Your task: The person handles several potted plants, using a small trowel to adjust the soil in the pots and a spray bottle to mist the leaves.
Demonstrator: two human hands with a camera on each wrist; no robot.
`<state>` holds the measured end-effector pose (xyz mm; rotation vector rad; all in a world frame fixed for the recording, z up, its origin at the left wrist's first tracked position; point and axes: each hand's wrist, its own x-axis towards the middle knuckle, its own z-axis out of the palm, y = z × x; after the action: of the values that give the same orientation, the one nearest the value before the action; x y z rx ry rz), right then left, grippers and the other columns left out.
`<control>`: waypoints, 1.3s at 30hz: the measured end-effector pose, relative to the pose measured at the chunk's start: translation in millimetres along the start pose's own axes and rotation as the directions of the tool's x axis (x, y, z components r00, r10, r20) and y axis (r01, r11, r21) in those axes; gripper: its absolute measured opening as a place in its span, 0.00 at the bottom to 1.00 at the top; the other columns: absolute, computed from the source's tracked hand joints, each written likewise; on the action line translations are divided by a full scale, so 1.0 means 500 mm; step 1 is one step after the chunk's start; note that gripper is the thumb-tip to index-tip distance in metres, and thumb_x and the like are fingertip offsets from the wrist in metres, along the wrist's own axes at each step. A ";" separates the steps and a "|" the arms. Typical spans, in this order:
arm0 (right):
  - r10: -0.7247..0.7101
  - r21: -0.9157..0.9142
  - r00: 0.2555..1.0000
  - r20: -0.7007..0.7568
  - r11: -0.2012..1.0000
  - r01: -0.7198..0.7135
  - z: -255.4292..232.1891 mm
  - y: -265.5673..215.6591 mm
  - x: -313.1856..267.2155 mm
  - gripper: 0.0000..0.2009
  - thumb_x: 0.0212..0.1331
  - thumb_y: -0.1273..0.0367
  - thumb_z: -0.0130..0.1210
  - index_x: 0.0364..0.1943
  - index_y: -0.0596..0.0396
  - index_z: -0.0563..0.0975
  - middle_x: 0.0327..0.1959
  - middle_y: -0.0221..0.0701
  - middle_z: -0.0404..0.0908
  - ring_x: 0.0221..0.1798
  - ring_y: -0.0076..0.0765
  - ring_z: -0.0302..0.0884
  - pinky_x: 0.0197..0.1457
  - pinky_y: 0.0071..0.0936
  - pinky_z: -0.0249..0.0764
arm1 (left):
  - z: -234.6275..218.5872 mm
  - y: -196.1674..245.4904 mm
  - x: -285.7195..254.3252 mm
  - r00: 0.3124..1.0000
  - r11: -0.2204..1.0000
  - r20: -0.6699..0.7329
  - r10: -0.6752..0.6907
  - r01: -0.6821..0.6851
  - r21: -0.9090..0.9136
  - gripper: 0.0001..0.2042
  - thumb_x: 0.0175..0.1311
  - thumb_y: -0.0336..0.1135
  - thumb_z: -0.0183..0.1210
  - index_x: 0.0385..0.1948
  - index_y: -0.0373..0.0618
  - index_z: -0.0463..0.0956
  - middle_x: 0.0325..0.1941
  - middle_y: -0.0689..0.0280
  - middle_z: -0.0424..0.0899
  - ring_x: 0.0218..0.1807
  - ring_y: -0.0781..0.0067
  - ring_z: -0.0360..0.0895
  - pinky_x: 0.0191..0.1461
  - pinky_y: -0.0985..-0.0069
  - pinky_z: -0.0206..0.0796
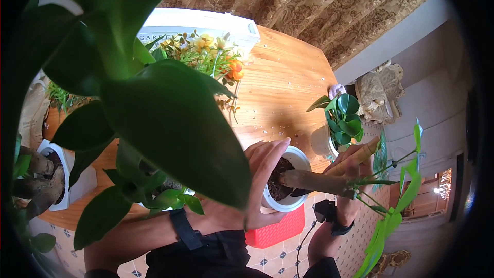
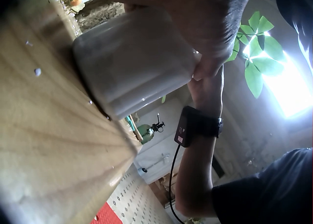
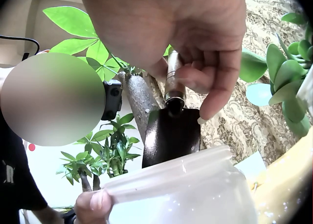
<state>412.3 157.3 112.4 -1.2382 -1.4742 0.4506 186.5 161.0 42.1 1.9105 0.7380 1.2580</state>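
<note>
A white pot (image 1: 303, 160) holds dark soil (image 1: 278, 191) and a thick-trunked plant, its trunk (image 1: 321, 183) leaning to the right. My left hand (image 1: 260, 177) grips the pot around its side, with the thumb near the rim in the right wrist view. In the left wrist view the pot wall (image 2: 132, 62) is close over the wooden table. My right hand (image 1: 356, 162) holds a small trowel by its wooden handle (image 3: 174, 77). The trowel's dark metal blade (image 3: 172, 136) points down into the pot beside the trunk, its tip hidden behind the wall.
On the wooden table (image 1: 283, 67), a round-leaved plant (image 1: 347, 118) in a white pot stands at the right edge. Yellow and orange flowers (image 1: 206, 44) sit by a white box (image 1: 200, 20). Large leaves (image 1: 175, 123) overhang the left. A red stool (image 1: 278, 230) stands below.
</note>
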 end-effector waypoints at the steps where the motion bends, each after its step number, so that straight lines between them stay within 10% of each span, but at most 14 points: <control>1: -0.046 0.008 0.996 0.076 0.999 0.046 -0.005 0.002 0.001 0.21 0.69 0.51 0.61 0.38 0.56 0.72 0.25 0.29 0.71 0.24 0.25 0.71 0.25 0.23 0.72 | -0.001 0.002 0.001 1.000 1.000 0.004 -0.016 0.016 0.007 0.57 0.46 0.41 0.80 0.76 0.37 0.48 0.71 0.43 0.63 0.71 0.40 0.64 0.75 0.52 0.59; 23: -0.280 -0.247 0.898 0.339 0.895 0.372 -0.037 0.002 0.032 0.21 0.70 0.51 0.60 0.38 0.57 0.72 0.27 0.30 0.72 0.24 0.26 0.72 0.28 0.24 0.73 | 0.017 -0.001 -0.001 0.994 0.995 -0.101 0.039 -0.029 0.100 0.57 0.45 0.47 0.82 0.75 0.35 0.51 0.68 0.43 0.66 0.67 0.40 0.68 0.71 0.51 0.62; 39: 0.015 -0.061 1.000 0.027 0.998 -0.013 -0.001 -0.014 -0.002 0.24 0.68 0.47 0.60 0.36 0.58 0.73 0.26 0.30 0.74 0.27 0.27 0.78 0.28 0.23 0.73 | 0.005 -0.001 -0.002 1.000 1.000 0.000 -0.012 0.012 0.027 0.58 0.44 0.43 0.82 0.75 0.35 0.49 0.70 0.43 0.64 0.71 0.41 0.66 0.74 0.54 0.61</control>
<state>409.8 153.8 117.7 -1.2954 -1.5130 0.4368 188.5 159.7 40.6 1.9251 0.7683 1.2468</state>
